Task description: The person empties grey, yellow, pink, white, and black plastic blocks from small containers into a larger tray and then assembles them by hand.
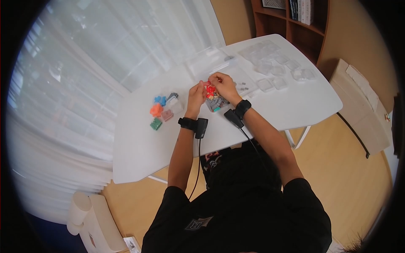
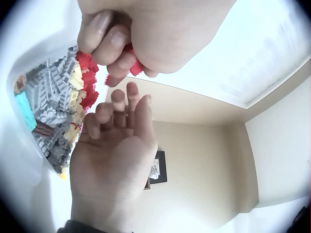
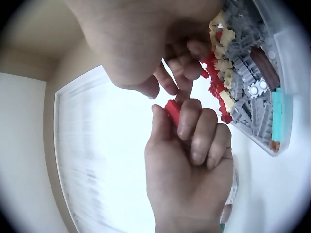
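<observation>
White table [image 1: 143, 156] first: it gives me plenty of bare top at the left near side, so I would work low and let any dropped piece land there or in the box. Next comes the clear box [image 3: 286, 121], loaded with grey bricks [image 3: 243, 73], with reds [image 3: 214, 87] and tans [image 3: 223, 68] along one side. I judge the step in hand to be handling one piece between both hands over that box, and I would leave the box walls untouched.

Of the hands, my left hand [image 1: 195, 96] does the grasping: its thumb and forefinger pinch the piece, and the other fingers fold into the palm. My right hand [image 1: 225, 86] is relaxed, its fingers bent loosely, with nothing that I can see in its palm. To do this well, I would steady the left pinch, bring the right fingertips squarely onto the exposed end, and take it with light pressure, since a small piece could twist or slip.

Smallest is the red brick [image 3: 172, 111] itself. It sits at the far end of the left hand, just left of the right fingertips; I cannot tell whether those touch it.
</observation>
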